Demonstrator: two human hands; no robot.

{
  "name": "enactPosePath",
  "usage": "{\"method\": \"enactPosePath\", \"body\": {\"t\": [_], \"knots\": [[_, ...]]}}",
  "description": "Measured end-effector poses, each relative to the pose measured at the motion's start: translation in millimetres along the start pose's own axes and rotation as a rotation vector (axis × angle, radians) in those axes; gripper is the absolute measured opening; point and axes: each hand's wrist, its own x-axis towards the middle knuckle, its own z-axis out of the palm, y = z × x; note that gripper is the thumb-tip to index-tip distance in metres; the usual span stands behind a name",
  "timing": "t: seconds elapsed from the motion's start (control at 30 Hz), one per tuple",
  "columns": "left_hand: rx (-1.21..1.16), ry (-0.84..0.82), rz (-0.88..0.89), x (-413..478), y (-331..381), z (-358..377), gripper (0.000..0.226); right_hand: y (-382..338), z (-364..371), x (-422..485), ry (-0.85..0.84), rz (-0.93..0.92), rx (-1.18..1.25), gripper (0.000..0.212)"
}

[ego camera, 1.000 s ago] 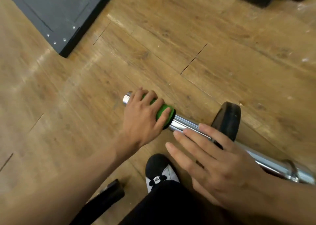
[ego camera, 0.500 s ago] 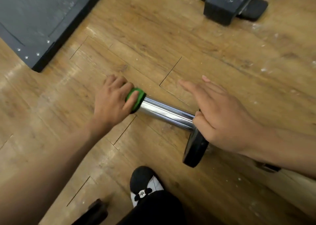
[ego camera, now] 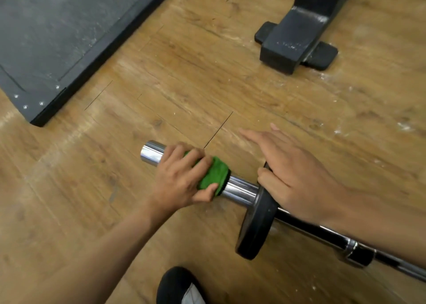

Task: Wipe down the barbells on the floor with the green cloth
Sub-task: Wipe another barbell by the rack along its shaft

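Green cloth (ego camera: 214,174) on barbell (ego camera: 239,190) | left hand (ego camera: 179,183) fingers curled round it | right hand (ego camera: 299,176) fingers straight, thumb seemingly touching plate (ego camera: 255,230)

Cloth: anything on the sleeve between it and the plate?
Nothing on the sleeve itself: bare chrome runs from the cloth, gripped by the left hand, to the plate. The right hand rests on the plate's top, its thumb just above the sleeve.

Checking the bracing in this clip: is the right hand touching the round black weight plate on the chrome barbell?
Touching. The head view shows the right hand laid over the top rim of the round black weight plate, thumb against its edge.
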Motion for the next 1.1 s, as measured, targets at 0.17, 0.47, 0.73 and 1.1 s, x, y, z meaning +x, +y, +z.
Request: {"method": "enactPosePath", "body": {"t": [0.17,0.47,0.73,1.1], "knots": [[0.025,-0.113,-0.248,3.8,-20.4,-15.3,0.058,14.3,-1.8,15.3,0.019,0.098,0.237,0.071],[-0.092,0.015,0.005,33.3,48.9,18.1,0.053,35.2,-14.5,31.4,0.018,0.135,0.296,0.064],[-0.124,-0.008,-0.063,70.0,45.3,30.6,0.043,65.0,-30.1,47.1,0.107,0.254,0.374,0.043],[-0.147,-0.037,-0.319,103.5,17.8,-36.4,0.056,-27.4,-77.0,51.7,-0.25,0.342,-0.107,0.071]]}}
